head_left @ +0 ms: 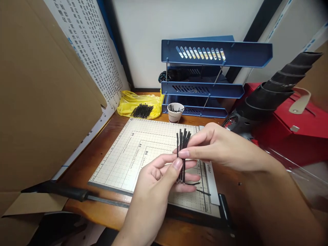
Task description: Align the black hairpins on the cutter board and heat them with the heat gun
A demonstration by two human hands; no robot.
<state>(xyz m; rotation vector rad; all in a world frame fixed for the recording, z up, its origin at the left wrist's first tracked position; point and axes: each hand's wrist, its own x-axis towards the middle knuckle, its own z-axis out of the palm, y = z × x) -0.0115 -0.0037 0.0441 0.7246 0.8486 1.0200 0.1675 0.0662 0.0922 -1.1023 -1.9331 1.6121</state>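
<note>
A bundle of thin black strips stands upright between my two hands, its flattened tips fanned out at the top. My left hand has its thumb pressed on the lower part of the bundle, with the fingers behind it. Higher up, the thumb and fingers of my right hand pinch the same bundle. Two loose black strips show below my hands, one by the left fingertips and another lying on the paper cutter board. What exactly the strips are cannot be made out.
Behind the board, a yellow plastic bag bears a pile of black strips. A paper cup holds more. Blue stacked trays stand at the back. The cutter's black handle sticks out left. A black hose and red box are right.
</note>
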